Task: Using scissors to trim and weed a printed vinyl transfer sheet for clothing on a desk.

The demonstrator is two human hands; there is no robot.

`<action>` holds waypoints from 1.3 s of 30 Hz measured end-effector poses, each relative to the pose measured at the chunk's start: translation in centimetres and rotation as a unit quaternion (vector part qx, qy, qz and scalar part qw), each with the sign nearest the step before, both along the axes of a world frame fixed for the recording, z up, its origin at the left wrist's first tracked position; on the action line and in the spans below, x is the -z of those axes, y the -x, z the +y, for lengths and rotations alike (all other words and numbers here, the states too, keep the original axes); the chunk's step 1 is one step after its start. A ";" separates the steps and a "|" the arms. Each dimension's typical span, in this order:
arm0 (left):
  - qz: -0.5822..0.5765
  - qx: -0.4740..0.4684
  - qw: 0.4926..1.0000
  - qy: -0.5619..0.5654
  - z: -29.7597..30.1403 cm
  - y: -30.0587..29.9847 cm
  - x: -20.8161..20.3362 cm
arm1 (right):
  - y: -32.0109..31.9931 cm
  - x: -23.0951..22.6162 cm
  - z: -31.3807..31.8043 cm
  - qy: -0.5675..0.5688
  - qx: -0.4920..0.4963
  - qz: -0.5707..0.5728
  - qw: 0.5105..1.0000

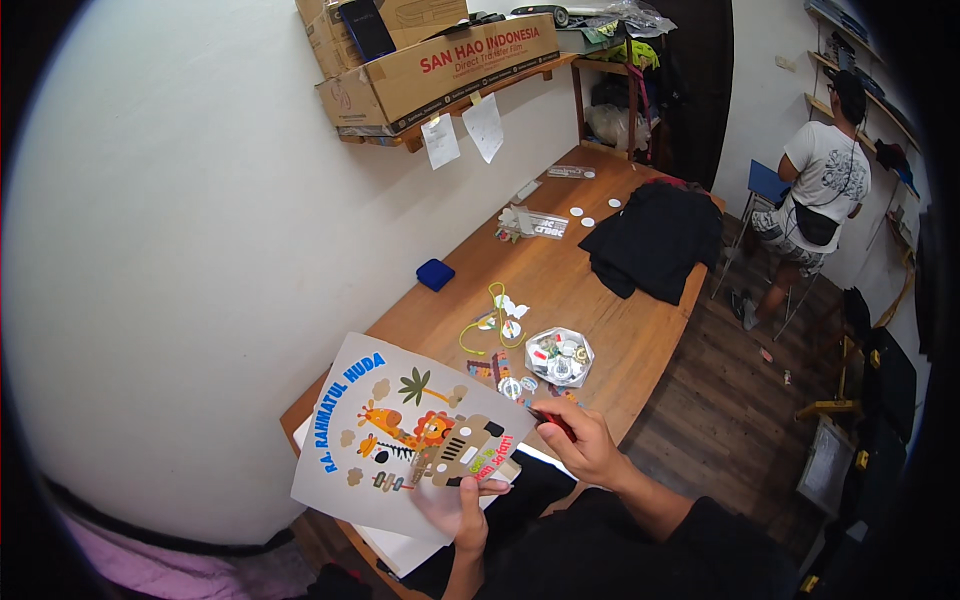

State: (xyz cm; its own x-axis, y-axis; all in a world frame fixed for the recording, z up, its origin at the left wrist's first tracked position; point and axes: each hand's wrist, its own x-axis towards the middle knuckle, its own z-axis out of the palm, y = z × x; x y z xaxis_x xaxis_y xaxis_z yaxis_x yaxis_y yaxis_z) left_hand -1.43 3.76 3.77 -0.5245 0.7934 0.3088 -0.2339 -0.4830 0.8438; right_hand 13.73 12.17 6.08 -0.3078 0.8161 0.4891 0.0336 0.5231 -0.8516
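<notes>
My left hand (470, 518) grips the lower edge of a translucent film sheet (345, 400), its thumb on top and fingers beneath. The sheet carries a colourful print of a giraffe, a lion, a zebra, a palm and a brown jeep, with blue lettering along one side. My right hand (588, 445) is closed around a small dark tool with red on its handle (553, 424), which looks like scissors. The tool is by the sheet's right corner; its tip is too small to make out clearly. White sheets (385, 548) lie under the film.
On the wooden table (450, 320) are a white bowl of stickers (560, 358), loose cutouts, a yellow-green cord (497, 292), a blue pouch (435, 274) and folded black cloth (650, 240). A cardboard box (450, 70) sits on a wall shelf. Another person (828, 165) is at the far right.
</notes>
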 end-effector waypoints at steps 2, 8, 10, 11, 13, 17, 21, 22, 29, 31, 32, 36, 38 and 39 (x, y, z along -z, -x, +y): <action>0.006 0.007 1.000 -0.004 -0.1 0.2 0.1 | 0.1 0.0 0.1 -0.002 -0.006 0.011 1.000; 0.012 0.004 1.000 0.012 0.1 -0.3 -0.3 | 0.2 0.9 0.0 0.056 -0.003 0.076 0.996; -0.002 -0.008 1.000 0.027 0.1 -0.1 -0.3 | 0.2 1.0 0.0 0.070 -0.015 0.096 0.993; -0.002 -0.010 1.000 0.026 -0.1 0.1 -0.3 | 0.2 0.8 -0.1 0.111 -0.046 0.148 0.982; -0.014 -0.008 1.000 0.015 -0.2 0.6 0.0 | 0.3 1.3 0.3 0.170 -0.135 0.264 0.940; 0.000 0.003 1.000 0.024 -0.3 1.1 -0.2 | 2.1 0.4 -0.7 0.151 -0.102 0.277 0.943; -0.029 0.068 0.995 0.069 -0.7 0.4 0.1 | 4.0 0.0 -1.6 0.155 -0.017 0.241 0.958; -0.042 0.091 0.991 0.091 -0.9 0.2 -0.7 | 3.9 -0.7 -1.5 0.164 -0.006 0.250 0.954; -0.189 0.162 0.967 -0.051 -3.9 7.4 -0.7 | 1.0 -5.3 -0.6 0.245 -0.093 0.316 0.912; -0.063 0.064 0.996 0.012 -4.3 8.8 -1.8 | 0.6 -5.4 -0.6 0.263 -0.126 0.298 0.909; -0.050 0.057 0.997 0.019 -4.6 9.6 -2.4 | 0.4 -5.5 -0.7 0.284 -0.153 0.279 0.905; 0.065 0.097 0.988 0.105 -6.5 13.5 -3.9 | 1.1 -6.6 -1.5 0.313 -0.246 0.178 0.900; 0.091 0.135 0.977 0.139 -6.9 13.5 -4.9 | 2.0 -7.3 -2.3 0.319 -0.261 0.150 0.899; 0.094 0.157 0.972 0.151 -7.0 12.9 -5.5 | 2.6 -7.3 -2.5 0.327 -0.268 0.153 0.893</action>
State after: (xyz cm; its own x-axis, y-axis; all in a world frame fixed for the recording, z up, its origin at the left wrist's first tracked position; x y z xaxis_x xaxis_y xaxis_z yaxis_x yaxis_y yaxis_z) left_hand -14.29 -3.22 9.28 -0.1995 0.9744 0.1041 -0.1585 -0.1369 0.9778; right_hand 11.13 9.67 13.36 -0.6737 0.7335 0.0902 -0.3590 -0.2182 -0.9075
